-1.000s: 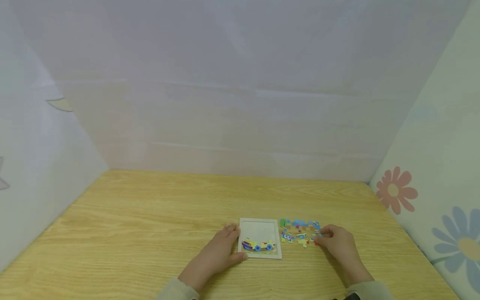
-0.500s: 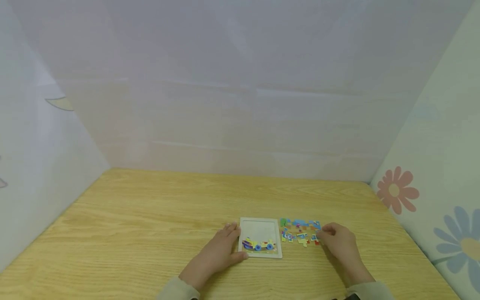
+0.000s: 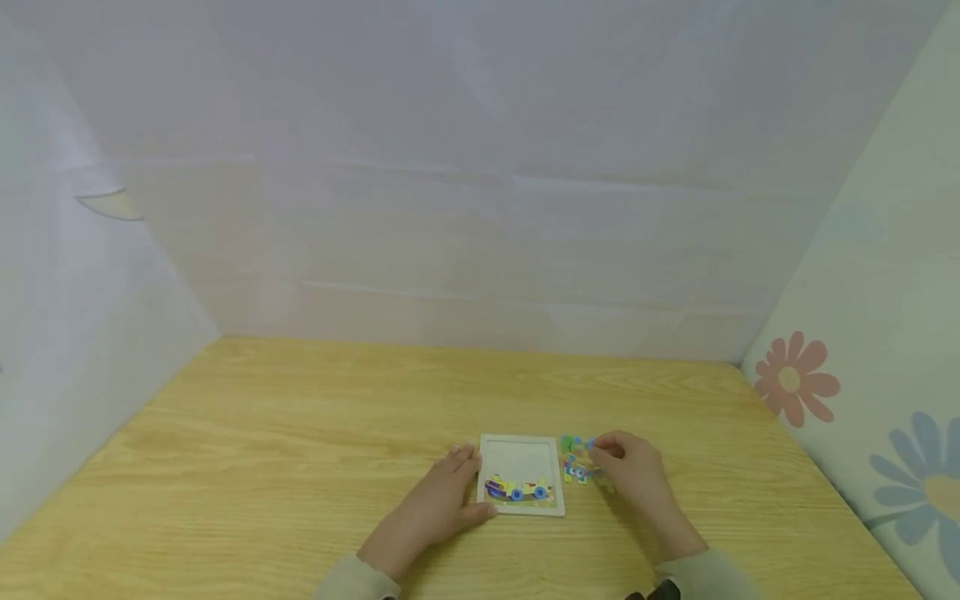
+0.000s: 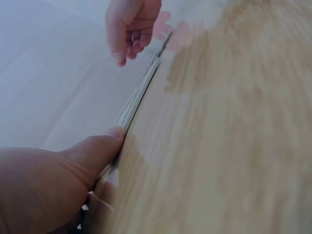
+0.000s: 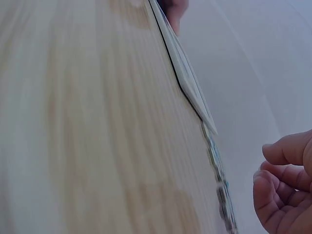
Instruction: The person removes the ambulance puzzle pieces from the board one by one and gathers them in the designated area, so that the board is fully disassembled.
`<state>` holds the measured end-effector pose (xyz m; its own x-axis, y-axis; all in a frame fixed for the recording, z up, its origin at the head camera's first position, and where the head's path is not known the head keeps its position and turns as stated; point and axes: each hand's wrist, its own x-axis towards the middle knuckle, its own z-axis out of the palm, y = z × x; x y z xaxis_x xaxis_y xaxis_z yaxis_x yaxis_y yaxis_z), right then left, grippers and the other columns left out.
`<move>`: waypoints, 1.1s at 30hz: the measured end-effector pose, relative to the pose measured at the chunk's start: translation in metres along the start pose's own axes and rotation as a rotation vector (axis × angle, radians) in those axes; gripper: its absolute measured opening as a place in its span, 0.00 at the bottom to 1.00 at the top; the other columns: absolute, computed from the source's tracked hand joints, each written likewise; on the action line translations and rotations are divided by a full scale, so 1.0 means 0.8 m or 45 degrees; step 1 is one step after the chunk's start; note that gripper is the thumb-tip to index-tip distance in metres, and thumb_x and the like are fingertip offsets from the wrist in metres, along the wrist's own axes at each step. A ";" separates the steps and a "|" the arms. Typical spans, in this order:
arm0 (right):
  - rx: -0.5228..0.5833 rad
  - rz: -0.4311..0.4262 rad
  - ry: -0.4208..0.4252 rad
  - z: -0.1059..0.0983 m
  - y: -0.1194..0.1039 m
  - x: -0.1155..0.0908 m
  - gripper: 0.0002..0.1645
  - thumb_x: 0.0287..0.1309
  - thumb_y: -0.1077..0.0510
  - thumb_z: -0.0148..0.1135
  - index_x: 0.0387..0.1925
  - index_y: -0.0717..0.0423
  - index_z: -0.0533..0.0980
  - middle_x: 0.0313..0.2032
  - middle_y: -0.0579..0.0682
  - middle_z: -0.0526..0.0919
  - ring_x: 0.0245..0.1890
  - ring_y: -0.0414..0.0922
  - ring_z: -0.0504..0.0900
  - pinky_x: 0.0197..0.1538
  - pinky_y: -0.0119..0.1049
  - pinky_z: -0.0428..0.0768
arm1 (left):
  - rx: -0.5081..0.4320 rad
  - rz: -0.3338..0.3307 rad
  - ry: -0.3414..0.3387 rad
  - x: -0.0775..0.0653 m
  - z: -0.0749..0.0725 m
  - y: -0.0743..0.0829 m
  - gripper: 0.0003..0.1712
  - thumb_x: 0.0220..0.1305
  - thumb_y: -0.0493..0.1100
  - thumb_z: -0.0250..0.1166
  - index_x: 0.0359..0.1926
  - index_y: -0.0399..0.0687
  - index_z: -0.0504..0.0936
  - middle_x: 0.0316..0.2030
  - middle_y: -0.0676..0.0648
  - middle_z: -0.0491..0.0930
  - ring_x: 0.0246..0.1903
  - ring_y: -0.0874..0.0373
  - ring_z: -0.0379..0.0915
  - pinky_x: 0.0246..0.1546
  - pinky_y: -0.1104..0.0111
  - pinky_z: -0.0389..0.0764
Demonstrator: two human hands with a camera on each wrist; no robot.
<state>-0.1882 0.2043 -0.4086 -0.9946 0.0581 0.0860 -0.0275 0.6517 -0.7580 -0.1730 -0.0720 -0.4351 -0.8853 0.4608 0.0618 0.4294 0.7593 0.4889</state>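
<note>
A square white puzzle tray lies on the table in the head view. Joined pieces showing a yellow and blue vehicle fill its near part. My left hand rests along the tray's left side, its thumb touching the near-left corner. To the right of the tray lie loose jigsaw pieces, partly covered by my right hand. That hand hovers above them with loosely bent fingers. In the right wrist view, a gap shows between thumb and forefinger, with no piece visible there.
The wooden table reaches back to a pale cloth wall. On the right stands another cloth wall printed with a red flower and a blue flower.
My right hand has moved left from the right end of the loose pieces, now covering more of them. My left hand and the tray stay in place.
</note>
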 end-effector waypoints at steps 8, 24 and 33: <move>0.050 -0.169 -0.094 0.039 -0.017 0.005 0.06 0.51 0.63 0.64 0.34 0.57 0.80 0.27 0.44 0.78 0.30 0.38 0.74 0.34 0.26 0.75 | -0.018 -0.007 -0.007 0.000 -0.001 -0.001 0.44 0.56 0.60 0.63 0.64 0.35 0.63 0.67 0.34 0.57 0.67 0.38 0.50 0.65 0.46 0.55; -0.048 -0.478 -0.402 0.081 -0.048 0.001 0.13 0.49 0.62 0.65 0.40 0.59 0.79 0.35 0.48 0.80 0.33 0.40 0.74 0.35 0.28 0.75 | -0.029 0.009 0.012 0.000 -0.004 -0.001 0.42 0.56 0.58 0.64 0.62 0.33 0.65 0.65 0.32 0.59 0.66 0.36 0.51 0.64 0.44 0.57; -0.092 -0.522 -0.469 0.093 -0.059 0.000 0.16 0.47 0.63 0.67 0.41 0.61 0.79 0.32 0.48 0.78 0.33 0.41 0.74 0.36 0.29 0.75 | -0.032 0.026 0.013 -0.002 -0.007 0.000 0.42 0.56 0.58 0.64 0.62 0.32 0.65 0.65 0.32 0.58 0.66 0.36 0.51 0.64 0.44 0.57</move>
<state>-0.1940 0.1170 -0.4212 -0.8734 -0.4712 0.1234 -0.4260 0.6162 -0.6625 -0.1729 -0.0752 -0.4308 -0.8782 0.4714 0.0810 0.4431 0.7379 0.5091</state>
